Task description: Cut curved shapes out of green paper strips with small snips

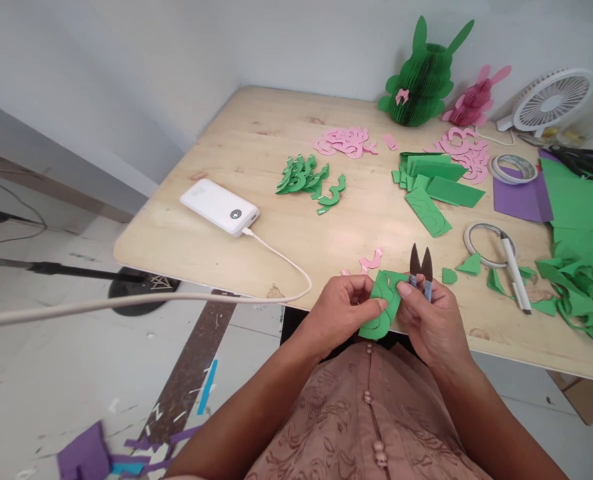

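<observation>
My left hand (343, 310) pinches a piece of green paper (379, 320) marked with drawn curved outlines, just above the table's front edge. Small thread snips (421, 270) rest in my right hand (433, 320), blades parted and pointing away from me. The right thumb also presses on the paper's right edge. Just beyond the paper lie pink curved cutouts (373, 259), partly covered by it. Farther off is a pile of green curved cutouts (299, 175), and to its right a stack of green paper strips (441, 177), the nearest bearing drawn curves.
A white power bank (220, 205) with a cable (296, 267) lies at left. Pink cutouts (346, 141), a green paper rabbit (419, 83), a pink one (476, 100) and a fan (553, 100) stand behind. Tape rolls (516, 169), a marker (515, 277), black scissors (583, 162) and green scraps (583, 297) lie right.
</observation>
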Demonstrator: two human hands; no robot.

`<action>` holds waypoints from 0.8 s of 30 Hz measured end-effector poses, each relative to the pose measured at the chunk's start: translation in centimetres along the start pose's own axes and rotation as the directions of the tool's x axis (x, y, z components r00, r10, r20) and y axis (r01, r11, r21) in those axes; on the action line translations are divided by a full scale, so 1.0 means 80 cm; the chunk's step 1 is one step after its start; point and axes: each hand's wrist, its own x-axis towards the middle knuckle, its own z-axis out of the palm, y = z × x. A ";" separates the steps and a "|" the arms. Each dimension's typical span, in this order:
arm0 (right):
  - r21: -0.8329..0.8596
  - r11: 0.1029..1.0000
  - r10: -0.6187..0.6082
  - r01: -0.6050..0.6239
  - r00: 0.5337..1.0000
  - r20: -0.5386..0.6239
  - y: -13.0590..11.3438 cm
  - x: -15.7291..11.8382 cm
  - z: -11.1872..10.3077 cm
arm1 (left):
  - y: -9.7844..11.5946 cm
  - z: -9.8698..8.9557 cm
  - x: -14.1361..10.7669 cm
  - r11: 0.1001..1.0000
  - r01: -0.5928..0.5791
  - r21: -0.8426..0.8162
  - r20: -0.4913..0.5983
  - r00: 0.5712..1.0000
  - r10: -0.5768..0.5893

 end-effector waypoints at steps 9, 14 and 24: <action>0.008 1.000 -0.004 0.004 1.000 0.003 0.002 -0.004 -0.002 | 0.014 -0.015 0.006 0.985 -0.039 0.171 0.035 0.999 0.034; 0.001 1.000 0.006 -0.006 1.000 -0.012 0.003 -0.005 -0.005 | 0.015 -0.017 0.008 0.986 -0.039 0.162 0.026 0.999 0.036; -0.015 1.000 0.009 -0.009 1.000 -0.027 0.007 -0.008 -0.011 | 0.018 -0.023 0.006 0.976 -0.035 0.213 0.066 0.998 0.022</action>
